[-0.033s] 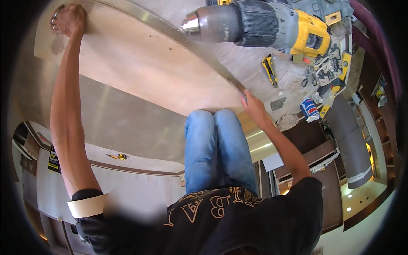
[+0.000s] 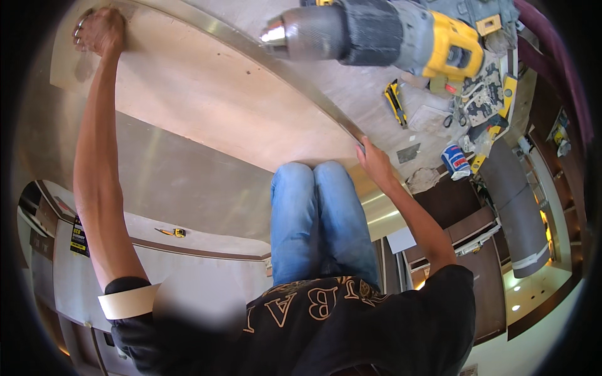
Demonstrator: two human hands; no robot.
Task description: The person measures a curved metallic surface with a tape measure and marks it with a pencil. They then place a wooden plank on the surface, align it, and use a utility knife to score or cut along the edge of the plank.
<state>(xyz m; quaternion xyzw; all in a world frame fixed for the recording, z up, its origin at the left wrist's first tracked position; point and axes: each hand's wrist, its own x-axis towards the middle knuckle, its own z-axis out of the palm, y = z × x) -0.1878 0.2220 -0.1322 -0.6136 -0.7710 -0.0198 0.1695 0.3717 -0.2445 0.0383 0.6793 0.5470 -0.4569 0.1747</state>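
Observation:
A long, pale wooden board stretches from the far left toward my knees. A straight, shiny metal-looking strip runs along its right edge. My left hand, with rings on its fingers, rests on the board's far left end. Its fingers are curled in, and whatever may be under them is hidden. At the near right end, my right hand is closed round the end of the strip at the board's edge, with fingers partly hidden. A yellow and black drill looms large at the top, touched by neither hand.
Right of the board lie a yellow utility knife, scissors, a blue and white can and a yellow spirit level. A grey sheet borders the board on the left. A small yellow tool lies beyond it.
The drill appears slightly further left in the picture, and nearby things shift a little with it. Both hands keep their places on the board and strip.

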